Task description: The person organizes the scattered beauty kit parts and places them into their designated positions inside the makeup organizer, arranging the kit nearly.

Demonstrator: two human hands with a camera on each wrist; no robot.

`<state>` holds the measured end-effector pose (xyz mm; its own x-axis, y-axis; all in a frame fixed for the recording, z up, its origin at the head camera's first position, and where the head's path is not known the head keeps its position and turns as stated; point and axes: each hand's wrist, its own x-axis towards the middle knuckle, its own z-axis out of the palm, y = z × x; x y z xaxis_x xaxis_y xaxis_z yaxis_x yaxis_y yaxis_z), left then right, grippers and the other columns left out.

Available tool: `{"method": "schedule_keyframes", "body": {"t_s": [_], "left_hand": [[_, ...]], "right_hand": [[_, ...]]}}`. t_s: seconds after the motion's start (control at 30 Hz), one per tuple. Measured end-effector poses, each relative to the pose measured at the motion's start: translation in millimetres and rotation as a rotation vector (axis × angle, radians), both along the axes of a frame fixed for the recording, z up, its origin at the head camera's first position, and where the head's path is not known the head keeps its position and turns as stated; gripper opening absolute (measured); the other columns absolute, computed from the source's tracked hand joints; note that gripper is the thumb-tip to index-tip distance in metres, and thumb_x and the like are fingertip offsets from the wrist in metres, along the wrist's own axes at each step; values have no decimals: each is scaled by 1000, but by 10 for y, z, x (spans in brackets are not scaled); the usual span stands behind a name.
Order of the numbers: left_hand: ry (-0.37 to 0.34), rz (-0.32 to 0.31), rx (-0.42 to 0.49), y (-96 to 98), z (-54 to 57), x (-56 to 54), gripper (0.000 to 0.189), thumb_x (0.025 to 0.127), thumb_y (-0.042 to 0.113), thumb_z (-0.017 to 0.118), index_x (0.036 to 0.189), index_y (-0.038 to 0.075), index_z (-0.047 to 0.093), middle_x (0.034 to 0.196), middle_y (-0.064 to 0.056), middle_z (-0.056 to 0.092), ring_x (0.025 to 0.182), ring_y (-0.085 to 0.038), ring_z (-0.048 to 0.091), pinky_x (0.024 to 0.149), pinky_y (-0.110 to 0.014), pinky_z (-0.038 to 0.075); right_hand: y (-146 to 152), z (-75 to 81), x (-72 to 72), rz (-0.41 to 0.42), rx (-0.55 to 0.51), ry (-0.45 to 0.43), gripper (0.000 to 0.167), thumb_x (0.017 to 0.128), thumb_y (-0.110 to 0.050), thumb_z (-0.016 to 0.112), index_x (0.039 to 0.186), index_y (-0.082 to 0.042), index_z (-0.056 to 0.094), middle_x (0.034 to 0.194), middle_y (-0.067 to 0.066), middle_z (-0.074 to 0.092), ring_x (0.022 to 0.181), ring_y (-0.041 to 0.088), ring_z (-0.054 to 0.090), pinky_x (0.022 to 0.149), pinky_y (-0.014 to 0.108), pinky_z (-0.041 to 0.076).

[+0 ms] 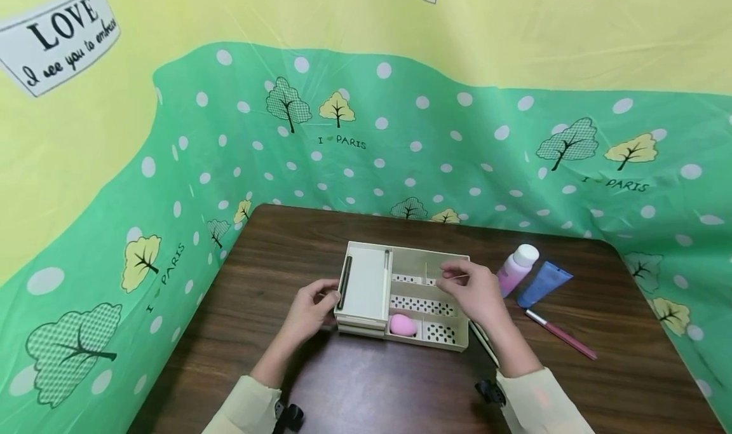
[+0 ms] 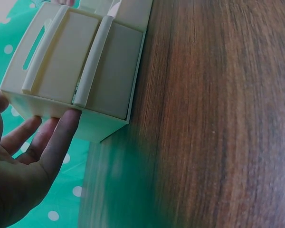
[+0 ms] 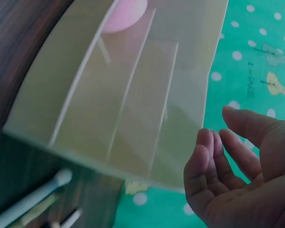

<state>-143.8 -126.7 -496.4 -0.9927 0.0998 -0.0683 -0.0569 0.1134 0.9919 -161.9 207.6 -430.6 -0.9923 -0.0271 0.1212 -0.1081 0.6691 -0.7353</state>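
A cream organizer box (image 1: 361, 281) sits on the table, with a lidded section and drawers on its left and divided compartments on its right. In the front compartment lies a pink egg-shaped sponge (image 1: 403, 325). My left hand (image 1: 309, 310) touches the box's left side, its fingertips (image 2: 72, 114) against the wall beside the drawer fronts (image 2: 107, 66). Over the right rear compartment hovers my right hand (image 1: 473, 291), fingers loosely bent. Thumb and fingers stand apart in the right wrist view, with nothing visible between them.
Right of the box stand a pink bottle (image 1: 509, 275) with a white cap and a blue tube (image 1: 543, 284). A pink stick with a silvery end (image 1: 560, 333) lies in front of them. Several slim sticks (image 3: 35, 202) lie beside the box, partly under my right arm.
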Motion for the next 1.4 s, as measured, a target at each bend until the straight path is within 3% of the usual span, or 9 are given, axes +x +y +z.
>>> {"method": "schedule_keyframes", "body": {"t_s": [0.27, 0.63, 0.93, 1.4], "left_hand": [[-19, 7, 5, 4, 5, -7, 30, 97, 6, 63, 127, -1, 67, 100, -14, 62, 80, -16, 62, 61, -51, 67], [-19, 4, 13, 9, -3, -12, 30, 97, 7, 64, 126, -2, 67, 100, -13, 63, 77, -15, 62, 61, -50, 67], [-20, 1, 7, 6, 5, -13, 30, 97, 7, 64, 126, -3, 67, 101, -15, 63, 77, -17, 62, 63, -54, 67], [-11, -4, 7, -1, -2, -15, 31, 98, 7, 64, 127, -2, 67, 101, -15, 64, 77, -17, 62, 61, -50, 67]], "right_hand": [[282, -108, 84, -31, 45, 2, 29, 88, -11, 79, 115, 0, 75, 99, 14, 77, 88, 25, 72, 69, 17, 58], [556, -274, 186, -120, 75, -49, 28, 88, -15, 81, 113, -3, 75, 98, 13, 76, 81, 13, 66, 58, 19, 55], [794, -389, 278, -119, 159, -94, 28, 87, -17, 81, 112, -5, 75, 98, 10, 77, 82, 13, 67, 63, 23, 52], [1123, -600, 380, -160, 249, -162, 27, 88, -20, 79, 109, -4, 75, 92, 6, 74, 84, 20, 67, 70, 34, 51]]}}
